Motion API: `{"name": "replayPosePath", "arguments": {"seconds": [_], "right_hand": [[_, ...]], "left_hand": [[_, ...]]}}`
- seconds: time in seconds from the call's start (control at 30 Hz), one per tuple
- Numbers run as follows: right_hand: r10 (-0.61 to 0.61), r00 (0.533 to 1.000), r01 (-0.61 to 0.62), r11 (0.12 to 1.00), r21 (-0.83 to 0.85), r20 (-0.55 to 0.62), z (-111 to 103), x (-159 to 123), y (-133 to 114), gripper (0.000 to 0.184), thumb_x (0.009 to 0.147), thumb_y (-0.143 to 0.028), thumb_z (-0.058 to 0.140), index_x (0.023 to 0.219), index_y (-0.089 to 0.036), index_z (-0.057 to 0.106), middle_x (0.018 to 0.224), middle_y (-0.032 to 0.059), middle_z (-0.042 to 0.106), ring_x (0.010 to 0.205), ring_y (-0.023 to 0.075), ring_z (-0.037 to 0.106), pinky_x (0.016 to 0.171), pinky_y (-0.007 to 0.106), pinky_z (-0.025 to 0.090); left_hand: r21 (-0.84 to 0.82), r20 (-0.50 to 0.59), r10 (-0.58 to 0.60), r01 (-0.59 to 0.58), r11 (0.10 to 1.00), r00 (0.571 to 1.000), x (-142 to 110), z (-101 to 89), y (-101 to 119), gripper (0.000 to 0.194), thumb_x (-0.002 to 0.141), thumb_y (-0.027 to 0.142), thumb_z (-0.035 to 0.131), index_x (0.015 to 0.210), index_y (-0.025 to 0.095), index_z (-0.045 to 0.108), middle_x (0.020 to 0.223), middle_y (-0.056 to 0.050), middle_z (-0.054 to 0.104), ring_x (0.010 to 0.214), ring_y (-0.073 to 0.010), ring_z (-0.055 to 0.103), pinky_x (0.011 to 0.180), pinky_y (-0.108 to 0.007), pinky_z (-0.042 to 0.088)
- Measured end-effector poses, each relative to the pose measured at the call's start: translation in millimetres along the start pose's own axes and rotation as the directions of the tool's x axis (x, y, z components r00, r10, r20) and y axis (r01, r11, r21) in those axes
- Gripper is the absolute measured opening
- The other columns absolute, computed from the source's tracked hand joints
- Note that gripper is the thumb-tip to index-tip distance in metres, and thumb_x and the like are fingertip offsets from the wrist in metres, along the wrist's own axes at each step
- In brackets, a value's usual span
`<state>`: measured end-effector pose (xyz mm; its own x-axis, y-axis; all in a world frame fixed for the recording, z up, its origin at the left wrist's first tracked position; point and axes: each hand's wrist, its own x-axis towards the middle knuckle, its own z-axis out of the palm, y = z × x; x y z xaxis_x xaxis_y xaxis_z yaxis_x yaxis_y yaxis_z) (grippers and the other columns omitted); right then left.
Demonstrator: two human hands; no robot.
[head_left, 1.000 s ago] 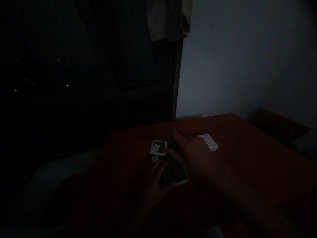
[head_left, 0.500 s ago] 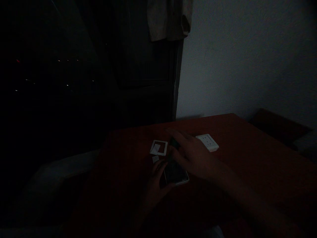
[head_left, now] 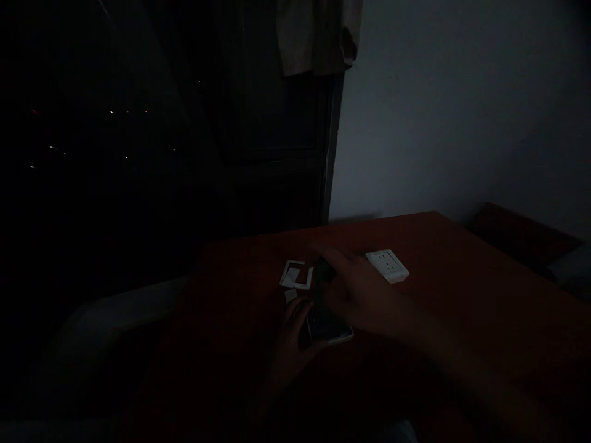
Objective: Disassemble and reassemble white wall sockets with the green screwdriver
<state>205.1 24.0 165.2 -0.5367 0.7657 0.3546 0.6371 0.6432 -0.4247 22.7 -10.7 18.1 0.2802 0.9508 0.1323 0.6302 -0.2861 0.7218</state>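
Observation:
In the dim light, my left hand (head_left: 290, 347) grips the left side of a white-rimmed socket box (head_left: 339, 339) with a dark inside, thumb at its near edge and fingers at its far left. The box rests on the table. Above it, my right hand (head_left: 362, 295) is closed around a dark green handle (head_left: 325, 271), which looks like a screwdriver's; its tip is lost in shadow. Motion blurs the right hand. A white square frame (head_left: 302, 285) lies just beyond my left hand, with a small white piece (head_left: 290, 295) closer to the fingertips.
A white wall socket (head_left: 388, 264) sits on the reddish table (head_left: 462, 277), right of my right hand. Behind the table stand a pale wall (head_left: 438, 123) and a dark window with distant lights. Cloth (head_left: 318, 37) hangs at the top. Another brown surface (head_left: 521, 234) is at the right.
My right hand has shifted and turned slightly over the box, now covering part of it differently. My left hand and the box keep their places.

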Motion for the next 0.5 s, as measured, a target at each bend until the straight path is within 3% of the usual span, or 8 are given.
{"name": "replayPosePath", "arguments": {"seconds": [0.17, 0.37, 0.5], "right_hand": [[0.062, 0.998, -0.062, 0.987, -0.147, -0.005, 2.3, 3.2, -2.4, 0.046, 0.093, -0.041, 0.046, 0.134, -0.022, 0.042, 0.114, 0.0114, 0.064, 0.087, 0.0237, 0.065, 0.072, 0.035, 0.05], [-0.062, 0.998, 0.062, 0.998, 0.001, -0.01, 1.8, 1.8, -4.6, 0.057, 0.089, -0.021, 0.045, 0.143, -0.018, 0.027, 0.128, 0.0124, 0.057, 0.104, 0.0219, 0.059, 0.083, 0.034, 0.048], [-0.004, 1.0, 0.004, 0.997, -0.074, 0.001, 2.5, 3.7, -5.7, 0.043, 0.092, -0.036, 0.048, 0.132, -0.023, 0.044, 0.116, 0.0096, 0.063, 0.097, 0.0236, 0.062, 0.078, 0.035, 0.049]], "left_hand": [[0.006, -0.012, 0.002, -0.002, 1.0, 1.0, 0.2, 1.1, -0.7, 0.064, 0.075, 0.022, 0.069, 0.135, 0.025, 0.045, 0.145, -0.009, 0.04, 0.133, -0.029, 0.039, 0.109, -0.046, 0.036], [0.022, -0.017, 0.016, -0.016, 1.0, 1.0, -0.1, 0.1, -0.5, 0.065, 0.075, 0.027, 0.07, 0.136, 0.023, 0.044, 0.145, -0.012, 0.041, 0.133, -0.0307, 0.039, 0.108, -0.046, 0.038], [0.056, -0.019, -0.003, 0.004, 0.998, 1.0, 0.7, -3.1, 4.6, 0.063, 0.075, 0.027, 0.069, 0.134, 0.024, 0.046, 0.145, -0.01, 0.042, 0.134, -0.031, 0.038, 0.109, -0.048, 0.036]]}}
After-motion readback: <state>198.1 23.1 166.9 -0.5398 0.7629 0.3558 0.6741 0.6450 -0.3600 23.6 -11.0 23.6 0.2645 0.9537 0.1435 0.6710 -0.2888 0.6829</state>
